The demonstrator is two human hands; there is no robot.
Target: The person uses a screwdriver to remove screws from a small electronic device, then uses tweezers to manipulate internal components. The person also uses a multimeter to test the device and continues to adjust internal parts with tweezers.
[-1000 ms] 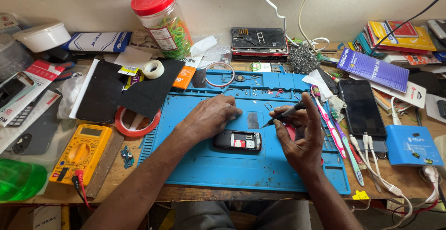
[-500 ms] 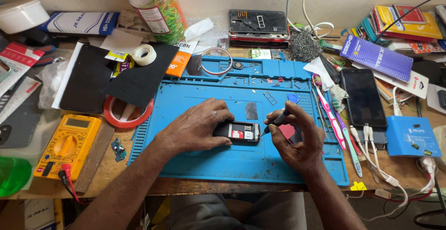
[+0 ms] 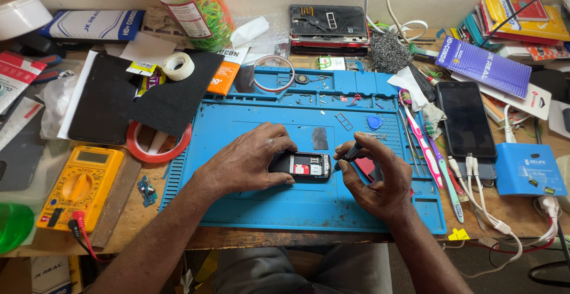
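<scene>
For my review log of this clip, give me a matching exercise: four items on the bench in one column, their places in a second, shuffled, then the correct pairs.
Things:
1. small phone
2. yellow multimeter
3. roll of white tape
4. dark screwdriver

Places:
A. on the black sheet at the back left
B. in the right hand
C. left of the blue mat, at the bench edge
D. under the left hand, mid-mat

Pairs: 1-D, 2-C, 3-A, 4-B
</scene>
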